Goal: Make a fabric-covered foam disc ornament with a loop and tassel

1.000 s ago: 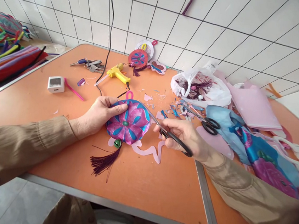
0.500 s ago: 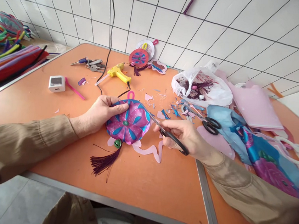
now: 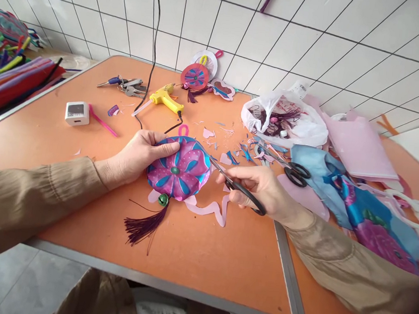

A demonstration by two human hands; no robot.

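My left hand (image 3: 140,154) pinches the upper left edge of a round fabric pendant (image 3: 181,176), purple and blue with a flower pattern and a green centre. From its top rises a pink loop (image 3: 183,130). A green bell (image 3: 163,200) and a dark purple tassel (image 3: 145,227) hang at its lower edge. In my right hand (image 3: 256,189) is a pair of black-handled scissors (image 3: 246,195), fingers wrapped round the handles. The blades point up and left and lie at the pendant's right edge. Whether they are parted there is too fine to tell.
Behind the pendant lie a yellow glue gun (image 3: 167,101), keys (image 3: 130,86) and a white adapter (image 3: 77,113). Finished-looking pendants (image 3: 195,77) lean by the wall. To the right are scraps, a second pair of scissors (image 3: 296,174), a plastic bag (image 3: 310,127) and printed fabric (image 3: 385,230).
The pendant and my left hand have shifted very slightly left and up in the picture. The scissors stay at the pendant's right edge.
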